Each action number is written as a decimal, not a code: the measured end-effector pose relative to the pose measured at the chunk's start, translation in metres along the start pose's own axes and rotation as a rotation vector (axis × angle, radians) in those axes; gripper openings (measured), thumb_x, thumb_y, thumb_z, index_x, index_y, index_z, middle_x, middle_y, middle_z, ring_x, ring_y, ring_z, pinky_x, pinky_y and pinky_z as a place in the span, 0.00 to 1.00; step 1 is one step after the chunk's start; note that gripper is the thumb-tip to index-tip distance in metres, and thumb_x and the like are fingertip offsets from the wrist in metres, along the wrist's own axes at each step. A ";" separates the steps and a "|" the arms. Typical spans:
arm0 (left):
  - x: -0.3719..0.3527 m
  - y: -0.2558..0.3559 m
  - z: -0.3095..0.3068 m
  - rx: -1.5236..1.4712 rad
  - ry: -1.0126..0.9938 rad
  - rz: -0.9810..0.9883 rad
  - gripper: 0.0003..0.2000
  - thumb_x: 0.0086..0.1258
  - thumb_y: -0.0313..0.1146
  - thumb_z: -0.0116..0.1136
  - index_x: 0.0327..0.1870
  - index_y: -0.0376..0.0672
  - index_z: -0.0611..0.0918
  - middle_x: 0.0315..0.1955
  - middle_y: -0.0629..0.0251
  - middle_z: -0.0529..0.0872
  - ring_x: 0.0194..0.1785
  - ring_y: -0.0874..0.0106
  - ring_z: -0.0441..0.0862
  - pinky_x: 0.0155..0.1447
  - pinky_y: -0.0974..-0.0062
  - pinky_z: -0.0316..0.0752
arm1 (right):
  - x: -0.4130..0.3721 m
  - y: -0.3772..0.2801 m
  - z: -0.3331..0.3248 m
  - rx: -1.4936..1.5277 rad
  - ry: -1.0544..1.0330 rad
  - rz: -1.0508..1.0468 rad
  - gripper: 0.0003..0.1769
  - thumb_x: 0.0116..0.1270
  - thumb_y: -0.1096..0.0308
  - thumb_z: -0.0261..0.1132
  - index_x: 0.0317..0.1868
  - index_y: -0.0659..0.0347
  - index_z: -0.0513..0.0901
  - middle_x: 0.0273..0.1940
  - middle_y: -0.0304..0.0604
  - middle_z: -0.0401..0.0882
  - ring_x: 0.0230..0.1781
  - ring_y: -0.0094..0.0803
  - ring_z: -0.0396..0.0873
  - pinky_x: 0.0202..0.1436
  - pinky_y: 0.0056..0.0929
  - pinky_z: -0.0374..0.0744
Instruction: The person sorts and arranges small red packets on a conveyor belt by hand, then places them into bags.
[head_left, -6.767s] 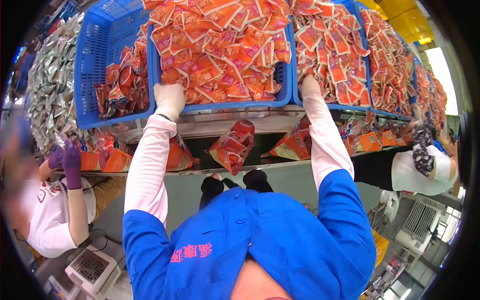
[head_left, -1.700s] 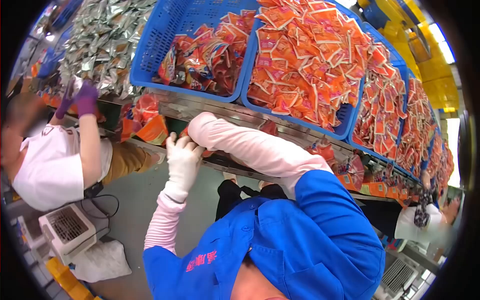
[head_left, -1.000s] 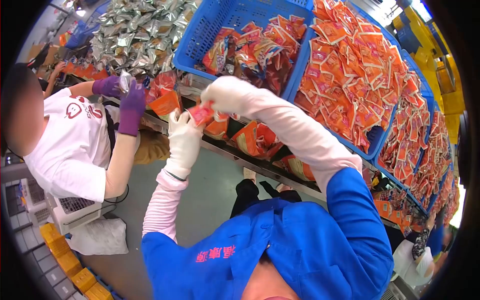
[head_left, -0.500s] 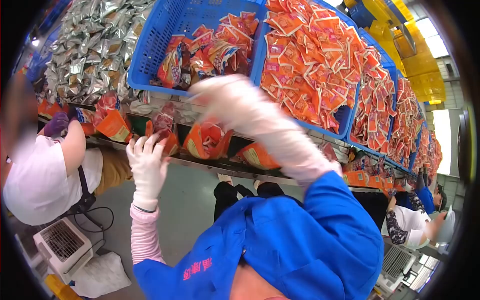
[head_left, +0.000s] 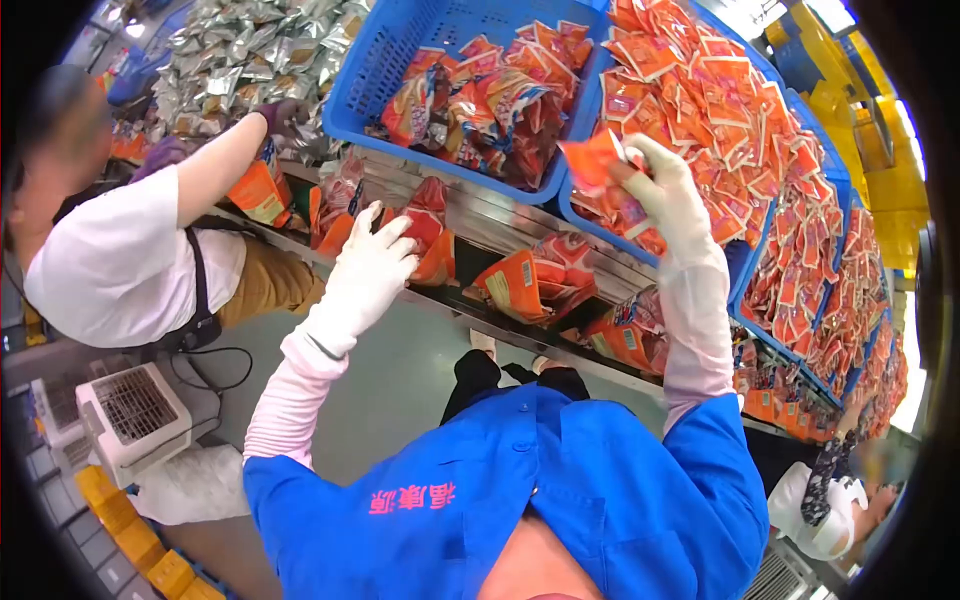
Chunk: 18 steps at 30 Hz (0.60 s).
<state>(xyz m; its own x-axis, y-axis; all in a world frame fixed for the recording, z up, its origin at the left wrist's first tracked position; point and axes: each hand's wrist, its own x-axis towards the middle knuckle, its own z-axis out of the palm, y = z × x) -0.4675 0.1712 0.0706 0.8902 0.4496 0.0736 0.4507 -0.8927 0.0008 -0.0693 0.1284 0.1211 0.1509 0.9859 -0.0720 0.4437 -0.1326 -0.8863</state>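
Note:
My right hand (head_left: 668, 195), in a white glove, pinches a small orange packet (head_left: 588, 160) by its edge over the blue basket (head_left: 638, 248) heaped with similar packets. Down the line to the left is my left hand (head_left: 362, 275), also gloved. Its fingers are spread, with the tips right at an open orange bag (head_left: 437, 265). A red clear-wrapped pack (head_left: 428, 205) sticks out of that bag's top. Between my hands, another orange bag (head_left: 515, 285) leans in the channel, with wrapped contents showing.
A blue crate (head_left: 350, 125) of larger red packs stands ahead, beside a heap of silver pouches (head_left: 255, 65). At left, a co-worker in a white shirt (head_left: 120, 260) reaches toward the pouches. A metal rail (head_left: 480, 215) runs along the bags. Yellow crates (head_left: 890, 160) rise far right.
My right hand has moved from over the crate of red packs to the orange-packet basket and now holds a packet. My left hand has shifted along the bags. The co-worker's arm has reached forward.

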 end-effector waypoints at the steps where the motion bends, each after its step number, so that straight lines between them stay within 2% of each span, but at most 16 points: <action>1: -0.003 -0.005 0.008 -0.018 0.028 0.009 0.10 0.50 0.28 0.70 0.36 0.44 0.87 0.43 0.67 0.88 0.63 0.64 0.81 0.78 0.41 0.65 | 0.006 -0.021 0.014 0.248 -0.140 0.070 0.04 0.74 0.73 0.64 0.46 0.57 0.79 0.27 0.34 0.79 0.27 0.23 0.84 0.26 0.25 0.80; 2: -0.005 -0.009 0.014 -0.035 0.059 0.016 0.09 0.52 0.27 0.68 0.36 0.44 0.87 0.37 0.68 0.88 0.59 0.66 0.84 0.77 0.41 0.66 | 0.014 -0.045 0.041 0.365 -0.163 0.054 0.06 0.75 0.73 0.62 0.48 0.54 0.78 0.27 0.36 0.80 0.20 0.21 0.79 0.18 0.25 0.75; 3: -0.006 -0.010 0.020 -0.002 0.120 0.023 0.07 0.55 0.26 0.65 0.35 0.45 0.87 0.27 0.70 0.85 0.49 0.67 0.86 0.76 0.43 0.69 | 0.023 -0.063 0.067 0.406 -0.243 0.145 0.06 0.73 0.74 0.63 0.47 0.54 0.78 0.28 0.36 0.81 0.20 0.20 0.78 0.16 0.23 0.74; 4: -0.008 -0.009 0.019 0.008 0.123 0.013 0.07 0.55 0.26 0.65 0.35 0.45 0.87 0.27 0.70 0.85 0.49 0.67 0.86 0.76 0.43 0.69 | 0.036 -0.062 0.099 0.426 -0.380 0.082 0.09 0.71 0.74 0.65 0.49 0.53 0.78 0.30 0.37 0.83 0.22 0.20 0.79 0.17 0.23 0.76; 5: -0.012 -0.008 0.016 -0.020 0.136 -0.047 0.06 0.56 0.26 0.65 0.34 0.45 0.87 0.27 0.69 0.84 0.47 0.67 0.86 0.75 0.44 0.70 | 0.037 -0.083 0.121 0.436 -0.504 0.145 0.10 0.69 0.75 0.65 0.49 0.55 0.79 0.32 0.39 0.84 0.23 0.24 0.82 0.19 0.26 0.79; 6: -0.017 -0.008 0.015 -0.050 0.145 -0.107 0.05 0.57 0.26 0.64 0.33 0.46 0.86 0.26 0.69 0.84 0.45 0.67 0.86 0.75 0.45 0.71 | 0.051 -0.063 0.157 0.152 -0.483 -0.222 0.10 0.67 0.77 0.65 0.48 0.57 0.80 0.34 0.42 0.84 0.28 0.29 0.86 0.26 0.31 0.85; 7: -0.024 -0.010 0.016 -0.022 0.166 -0.125 0.04 0.56 0.27 0.63 0.31 0.47 0.85 0.26 0.68 0.83 0.41 0.67 0.85 0.73 0.46 0.72 | 0.061 -0.048 0.181 -0.132 -0.535 -0.298 0.12 0.65 0.75 0.65 0.49 0.56 0.82 0.36 0.43 0.88 0.41 0.40 0.89 0.36 0.36 0.87; 8: -0.029 -0.011 0.015 -0.016 0.164 -0.133 0.04 0.56 0.27 0.63 0.31 0.47 0.85 0.26 0.68 0.83 0.41 0.67 0.85 0.73 0.46 0.72 | 0.069 -0.043 0.197 -0.319 -0.563 -0.395 0.15 0.63 0.77 0.67 0.51 0.59 0.85 0.41 0.49 0.88 0.40 0.43 0.90 0.46 0.40 0.88; 10: -0.035 -0.006 0.015 -0.068 0.220 -0.130 0.05 0.53 0.27 0.63 0.31 0.47 0.84 0.25 0.69 0.82 0.40 0.68 0.84 0.71 0.48 0.73 | 0.070 -0.078 0.208 -0.583 -0.717 -0.448 0.12 0.68 0.73 0.62 0.50 0.59 0.85 0.37 0.51 0.88 0.43 0.45 0.90 0.45 0.39 0.86; 12: -0.034 -0.001 0.014 -0.066 0.255 -0.134 0.04 0.50 0.29 0.63 0.28 0.47 0.84 0.24 0.69 0.80 0.38 0.68 0.83 0.68 0.51 0.75 | 0.058 -0.139 0.217 -0.769 -1.034 -0.234 0.11 0.69 0.74 0.61 0.49 0.64 0.86 0.35 0.49 0.88 0.43 0.44 0.90 0.47 0.40 0.86; 13: -0.034 0.001 0.013 -0.070 0.350 -0.151 0.04 0.50 0.29 0.64 0.27 0.46 0.83 0.24 0.69 0.80 0.38 0.68 0.83 0.67 0.53 0.76 | 0.064 -0.105 0.254 -0.837 -1.056 -0.327 0.12 0.70 0.71 0.62 0.48 0.64 0.87 0.36 0.45 0.89 0.42 0.43 0.89 0.48 0.44 0.85; 14: -0.032 0.001 0.012 -0.074 0.448 -0.158 0.03 0.50 0.29 0.64 0.26 0.46 0.83 0.23 0.69 0.79 0.37 0.68 0.83 0.66 0.54 0.76 | 0.065 -0.087 0.279 -0.837 -1.049 -0.322 0.12 0.70 0.71 0.62 0.48 0.64 0.87 0.36 0.45 0.89 0.42 0.43 0.89 0.48 0.44 0.85; 15: -0.032 0.007 0.011 -0.039 0.444 -0.201 0.02 0.50 0.29 0.64 0.25 0.46 0.82 0.23 0.69 0.79 0.37 0.68 0.83 0.64 0.57 0.76 | 0.066 -0.069 0.298 -0.739 -1.040 -0.188 0.12 0.69 0.68 0.63 0.48 0.62 0.88 0.37 0.44 0.89 0.42 0.44 0.89 0.49 0.45 0.85; 16: -0.035 0.007 0.017 -0.040 0.361 -0.150 0.03 0.51 0.29 0.64 0.26 0.46 0.83 0.24 0.69 0.80 0.37 0.69 0.83 0.65 0.57 0.76 | 0.068 -0.055 0.314 -0.643 -1.023 -0.057 0.13 0.68 0.65 0.65 0.48 0.60 0.89 0.38 0.43 0.90 0.42 0.44 0.89 0.50 0.45 0.84; 18: -0.041 0.011 0.039 -0.123 0.400 -0.199 0.03 0.54 0.28 0.62 0.29 0.45 0.84 0.26 0.68 0.81 0.40 0.67 0.83 0.66 0.56 0.75 | 0.075 -0.032 0.330 -0.445 -0.968 0.207 0.14 0.66 0.59 0.68 0.47 0.55 0.91 0.40 0.42 0.91 0.42 0.45 0.88 0.53 0.47 0.83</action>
<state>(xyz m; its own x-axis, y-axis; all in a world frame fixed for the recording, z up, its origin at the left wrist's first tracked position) -0.4961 0.1444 0.0285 0.6811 0.5861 0.4388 0.5775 -0.7985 0.1702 -0.3641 0.2402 -0.0067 -0.4147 0.5762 -0.7043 0.7999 -0.1381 -0.5840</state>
